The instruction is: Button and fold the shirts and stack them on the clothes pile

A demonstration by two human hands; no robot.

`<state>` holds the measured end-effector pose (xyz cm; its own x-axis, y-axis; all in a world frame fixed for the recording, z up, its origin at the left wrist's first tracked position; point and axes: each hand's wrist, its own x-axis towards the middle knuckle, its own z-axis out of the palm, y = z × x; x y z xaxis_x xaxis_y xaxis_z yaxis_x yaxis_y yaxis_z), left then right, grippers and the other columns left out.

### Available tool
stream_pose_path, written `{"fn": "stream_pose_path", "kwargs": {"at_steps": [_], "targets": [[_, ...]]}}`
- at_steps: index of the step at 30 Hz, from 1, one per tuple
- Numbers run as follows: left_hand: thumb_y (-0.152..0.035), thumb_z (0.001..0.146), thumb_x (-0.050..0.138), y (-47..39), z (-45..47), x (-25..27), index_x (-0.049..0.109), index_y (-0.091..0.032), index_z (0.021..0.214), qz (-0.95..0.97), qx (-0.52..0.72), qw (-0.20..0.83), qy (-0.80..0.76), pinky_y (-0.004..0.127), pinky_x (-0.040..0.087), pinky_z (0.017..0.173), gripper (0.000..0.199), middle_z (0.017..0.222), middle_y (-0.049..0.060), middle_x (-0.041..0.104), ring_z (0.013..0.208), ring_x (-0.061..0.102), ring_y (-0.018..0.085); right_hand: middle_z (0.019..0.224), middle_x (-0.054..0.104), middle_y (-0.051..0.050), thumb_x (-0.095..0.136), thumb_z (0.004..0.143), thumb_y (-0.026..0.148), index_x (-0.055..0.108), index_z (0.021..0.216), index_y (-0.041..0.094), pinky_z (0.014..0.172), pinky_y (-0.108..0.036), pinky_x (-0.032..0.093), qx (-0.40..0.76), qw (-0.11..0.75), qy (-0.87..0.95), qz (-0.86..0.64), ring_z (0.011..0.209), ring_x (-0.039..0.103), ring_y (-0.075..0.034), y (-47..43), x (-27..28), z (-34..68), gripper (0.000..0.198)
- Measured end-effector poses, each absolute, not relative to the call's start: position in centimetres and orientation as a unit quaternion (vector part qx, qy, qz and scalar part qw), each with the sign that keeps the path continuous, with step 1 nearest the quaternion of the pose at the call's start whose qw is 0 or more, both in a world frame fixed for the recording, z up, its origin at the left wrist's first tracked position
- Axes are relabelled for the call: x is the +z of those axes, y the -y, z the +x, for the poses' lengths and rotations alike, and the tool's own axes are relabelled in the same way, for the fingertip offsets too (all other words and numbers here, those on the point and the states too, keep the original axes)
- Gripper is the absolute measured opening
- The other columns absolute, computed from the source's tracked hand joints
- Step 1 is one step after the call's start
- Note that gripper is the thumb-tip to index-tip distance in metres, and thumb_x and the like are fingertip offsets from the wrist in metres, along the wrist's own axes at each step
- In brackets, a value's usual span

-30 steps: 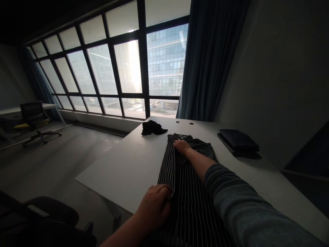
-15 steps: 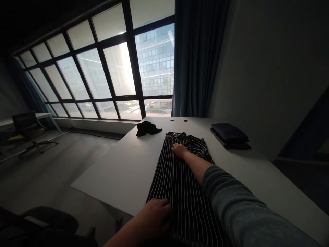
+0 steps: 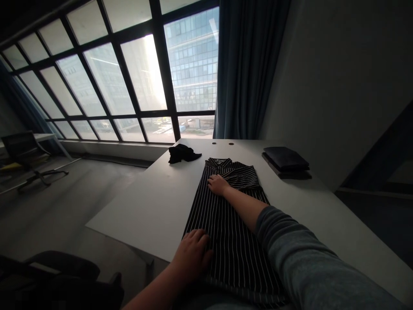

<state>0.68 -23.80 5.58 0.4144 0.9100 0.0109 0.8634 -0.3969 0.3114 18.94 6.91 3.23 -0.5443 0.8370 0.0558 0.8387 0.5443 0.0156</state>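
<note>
A black shirt (image 3: 226,228) with thin white stripes lies lengthwise on the white table (image 3: 142,215), its collar at the far end and its hem toward me. One sleeve (image 3: 243,177) is folded across the upper right of its front. My right hand (image 3: 218,184) rests on the upper chest near that sleeve, fingers stretched out over the cloth. Lower down, at the shirt's left edge, my left hand (image 3: 193,249) lies on the fabric with its fingers lightly bent and spread. Some of the left fingertips are hard to make out in the dim light.
A crumpled black cloth (image 3: 183,153) lies at the table's far left. Folded dark garments (image 3: 285,161) are stacked at the far right. A black chair (image 3: 61,275) stands at the lower left, another office chair (image 3: 24,153) farther off. Windows and a blue curtain (image 3: 250,73) are behind.
My left hand has moved up along the shirt's left edge. My right hand has shifted slightly left on the chest. The view has tilted a little, showing more of the hem.
</note>
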Motion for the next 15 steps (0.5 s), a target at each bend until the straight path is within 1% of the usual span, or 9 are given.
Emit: {"fn": "stream_pose_path", "kwargs": {"at_steps": [2,3,4,6,8,9,12,15], "targets": [[-0.035,0.099,0.059,23.5,0.5,4.3,0.053,-0.022,0.150,0.833,0.099,0.130,-0.529,0.057,0.038,0.121,0.053,0.163,0.014,0.046,0.151,0.041,0.035,0.168,0.034,-0.020,0.032,0.108,0.051,0.041,0.161,0.011,0.129,-0.052,0.017,-0.001,0.005,0.866,-0.501,0.158,0.027,-0.032,-6.4,2.2,18.1,0.067],[-0.039,0.100,0.058,23.3,0.3,3.6,0.047,-0.022,0.157,0.837,0.092,0.136,-0.522,0.060,0.033,0.125,0.060,0.169,0.014,0.038,0.157,0.032,0.036,0.170,0.029,-0.020,0.031,0.108,0.056,0.036,0.164,0.010,0.129,-0.054,0.015,0.010,-0.005,0.859,-0.512,0.159,0.024,-0.032,-6.2,1.6,17.8,0.072],[-0.042,0.101,0.056,23.3,0.1,3.0,0.042,-0.022,0.161,0.840,0.081,0.144,-0.516,0.062,0.029,0.126,0.064,0.172,0.014,0.031,0.160,0.025,0.036,0.172,0.025,-0.020,0.029,0.107,0.058,0.031,0.166,0.010,0.129,-0.055,0.013,0.022,-0.014,0.853,-0.522,0.161,0.022,-0.032,-6.0,1.1,17.6,0.076],[-0.048,0.104,0.051,23.2,-0.2,2.0,0.037,-0.023,0.165,0.845,0.065,0.157,-0.508,0.063,0.024,0.128,0.068,0.174,0.012,0.023,0.162,0.018,0.036,0.174,0.016,-0.019,0.026,0.107,0.061,0.025,0.168,0.011,0.130,-0.055,0.009,0.046,-0.023,0.843,-0.535,0.163,0.016,-0.031,-5.8,0.3,17.6,0.079],[-0.052,0.104,0.048,23.2,-0.5,1.5,0.034,-0.025,0.166,0.844,0.059,0.158,-0.510,0.063,0.021,0.130,0.069,0.176,0.010,0.019,0.163,0.015,0.035,0.176,0.009,-0.016,0.024,0.107,0.062,0.021,0.169,0.013,0.131,-0.053,0.004,0.064,-0.016,0.837,-0.542,0.164,0.010,-0.028,-5.7,-0.2,17.7,0.080],[-0.053,0.104,0.048,23.2,-0.5,1.4,0.033,-0.026,0.166,0.842,0.057,0.156,-0.513,0.063,0.020,0.130,0.069,0.176,0.009,0.018,0.163,0.015,0.034,0.176,0.008,-0.015,0.024,0.106,0.062,0.020,0.170,0.013,0.131,-0.053,0.002,0.069,-0.010,0.837,-0.543,0.164,0.009,-0.028,-5.8,-0.4,17.8,0.080],[-0.054,0.103,0.050,23.3,-0.5,1.1,0.032,-0.028,0.167,0.840,0.056,0.143,-0.520,0.062,0.017,0.131,0.070,0.176,0.007,0.018,0.163,0.015,0.033,0.176,0.012,-0.014,0.025,0.106,0.060,0.024,0.169,0.015,0.131,-0.053,0.000,0.071,0.016,0.838,-0.540,0.164,0.011,-0.028,-5.8,-0.6,18.0,0.077],[-0.054,0.104,0.049,23.2,-0.5,0.8,0.032,-0.031,0.167,0.840,0.057,0.136,-0.522,0.061,0.019,0.131,0.069,0.176,0.006,0.018,0.163,0.016,0.033,0.175,0.016,-0.013,0.025,0.107,0.056,0.029,0.168,0.015,0.131,-0.053,0.000,0.065,0.048,0.837,-0.541,0.163,0.012,-0.028,-5.5,-0.6,18.0,0.073]]}}
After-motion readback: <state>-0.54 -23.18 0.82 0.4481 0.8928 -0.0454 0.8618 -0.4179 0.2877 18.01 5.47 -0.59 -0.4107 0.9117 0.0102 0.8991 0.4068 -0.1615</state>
